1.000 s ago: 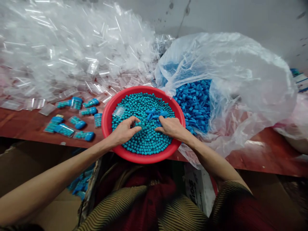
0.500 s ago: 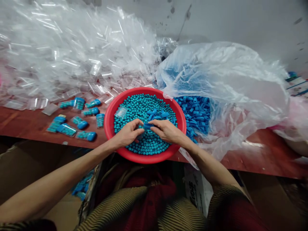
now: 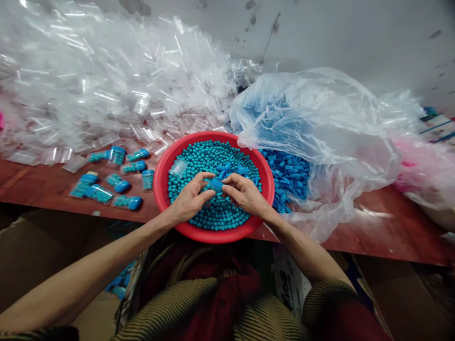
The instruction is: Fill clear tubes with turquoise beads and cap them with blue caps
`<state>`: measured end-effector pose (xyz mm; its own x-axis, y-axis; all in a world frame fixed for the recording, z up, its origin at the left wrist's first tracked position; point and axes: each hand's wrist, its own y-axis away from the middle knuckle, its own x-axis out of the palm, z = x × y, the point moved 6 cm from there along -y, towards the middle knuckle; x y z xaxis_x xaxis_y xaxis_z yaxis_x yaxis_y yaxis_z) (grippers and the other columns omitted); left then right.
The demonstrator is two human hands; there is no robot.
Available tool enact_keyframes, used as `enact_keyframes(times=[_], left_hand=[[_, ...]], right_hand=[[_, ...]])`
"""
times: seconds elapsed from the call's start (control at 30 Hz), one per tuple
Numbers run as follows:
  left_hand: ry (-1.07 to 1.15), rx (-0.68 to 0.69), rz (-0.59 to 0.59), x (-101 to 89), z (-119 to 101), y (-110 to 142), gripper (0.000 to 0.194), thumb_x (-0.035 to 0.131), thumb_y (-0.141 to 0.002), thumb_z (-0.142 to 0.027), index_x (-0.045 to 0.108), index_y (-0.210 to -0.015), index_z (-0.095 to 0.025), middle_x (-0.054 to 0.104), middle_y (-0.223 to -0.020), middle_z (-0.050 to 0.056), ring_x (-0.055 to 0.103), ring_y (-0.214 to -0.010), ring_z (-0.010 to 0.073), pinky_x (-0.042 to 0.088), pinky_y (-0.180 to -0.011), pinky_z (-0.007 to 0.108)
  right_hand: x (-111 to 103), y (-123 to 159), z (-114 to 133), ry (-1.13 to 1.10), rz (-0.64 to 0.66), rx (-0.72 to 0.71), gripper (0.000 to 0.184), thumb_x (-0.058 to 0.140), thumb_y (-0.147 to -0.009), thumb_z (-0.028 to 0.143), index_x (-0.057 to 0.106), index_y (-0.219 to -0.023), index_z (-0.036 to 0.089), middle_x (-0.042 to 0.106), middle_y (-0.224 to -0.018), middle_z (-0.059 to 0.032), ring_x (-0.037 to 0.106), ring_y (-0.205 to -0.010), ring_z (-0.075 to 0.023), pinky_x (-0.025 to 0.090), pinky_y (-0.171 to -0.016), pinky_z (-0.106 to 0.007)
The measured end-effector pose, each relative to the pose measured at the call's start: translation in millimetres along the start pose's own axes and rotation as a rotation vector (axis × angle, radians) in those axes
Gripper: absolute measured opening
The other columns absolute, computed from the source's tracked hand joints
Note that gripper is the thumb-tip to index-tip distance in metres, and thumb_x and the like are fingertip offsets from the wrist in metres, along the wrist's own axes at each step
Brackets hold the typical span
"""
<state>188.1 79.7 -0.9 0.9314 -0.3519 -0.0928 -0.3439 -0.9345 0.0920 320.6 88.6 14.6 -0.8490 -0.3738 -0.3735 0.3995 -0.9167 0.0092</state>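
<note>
Blue cap directly between the grips. Right grip pinched on its right edge; left grip apparently closed on a tube, mostly hidden by the fingers. Judged step: fitting cap to tube; seating cannot be confirmed. Next move calls for square alignment and a firm push from the right, left held steady. Under both grips: teal beads in red bowl. Just beyond right grip, loose caps; beyond left grip, a clear tube. Left of left grip, filled tubes on reddish-brown surface. Right of right grip, cap heap beneath plastic bag. Farther off, beyond left grip, clear pile; behind everything, stained grey wall.
</note>
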Motion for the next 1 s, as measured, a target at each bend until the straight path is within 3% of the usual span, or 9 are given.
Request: enact_keyframes(times=[0.23,0.43,0.5,0.63,0.73,1.0], left_hand=[[0.054,-0.019,-0.027,3.9,-2,5,0.044,0.053,-0.081,-0.025,0.041,-0.123,-0.02,0.043,-0.072,-0.005,0.039,-0.046,0.0042,0.039,-0.039,0.017],[0.058,0.042,-0.057,3.0,-3,7,0.044,0.053,-0.081,-0.024,0.042,-0.124,-0.021,0.042,-0.073,-0.004,0.04,-0.054,0.0063,0.038,-0.042,0.016],[0.051,0.05,-0.045,3.9,-3,6,0.045,0.054,-0.081,-0.023,0.042,-0.124,-0.022,0.043,-0.075,-0.003,0.042,-0.056,0.0068,0.039,-0.044,0.015],[0.076,0.002,-0.002,5.9,-2,5,0.043,0.056,-0.079,-0.025,0.043,-0.12,-0.021,0.046,-0.075,-0.003,0.043,-0.055,0.007,0.04,-0.044,0.017],[0.116,-0.04,0.02,6.0,0,3,0.039,0.056,-0.079,-0.029,0.044,-0.116,-0.021,0.045,-0.072,-0.004,0.042,-0.052,0.0067,0.037,-0.041,0.017],[0.082,-0.006,0.03,8.6,-1,3,0.034,0.055,-0.08,-0.027,0.045,-0.111,-0.021,0.05,-0.083,-0.002,0.042,-0.058,0.0071,0.038,-0.043,0.015]], right_hand=[[4,7,9,0.12,-0.157,-0.078,0.022,0.047,-0.089,0.031,0.065,-0.085,0.019,0.061,-0.067,0.001,0.053,-0.054,-0.0095,0.042,-0.057,-0.022],[4,5,12,0.172,-0.078,-0.153,0.021,0.047,-0.09,0.026,0.064,-0.098,0.018,0.066,-0.075,-0.0001,0.059,-0.064,-0.0113,0.046,-0.064,-0.023],[0,5,8,0.173,-0.112,-0.157,0.021,0.049,-0.089,0.027,0.063,-0.102,0.019,0.067,-0.079,-0.0004,0.061,-0.068,-0.0123,0.047,-0.067,-0.024],[-6,13,9,0.304,-0.239,-0.345,0.021,0.051,-0.088,0.023,0.065,-0.104,0.021,0.068,-0.095,-0.0052,0.062,-0.089,-0.0167,0.048,-0.081,-0.029],[-2,18,10,0.329,-0.19,-0.454,0.023,0.049,-0.088,0.021,0.067,-0.102,0.022,0.067,-0.099,-0.0072,0.06,-0.094,-0.0173,0.049,-0.082,-0.03],[-7,15,-4,-0.03,-0.253,-0.109,0.015,0.058,-0.083,0.026,0.066,-0.094,0.021,0.067,-0.084,-0.0003,0.06,-0.075,-0.0129,0.049,-0.073,-0.026]])
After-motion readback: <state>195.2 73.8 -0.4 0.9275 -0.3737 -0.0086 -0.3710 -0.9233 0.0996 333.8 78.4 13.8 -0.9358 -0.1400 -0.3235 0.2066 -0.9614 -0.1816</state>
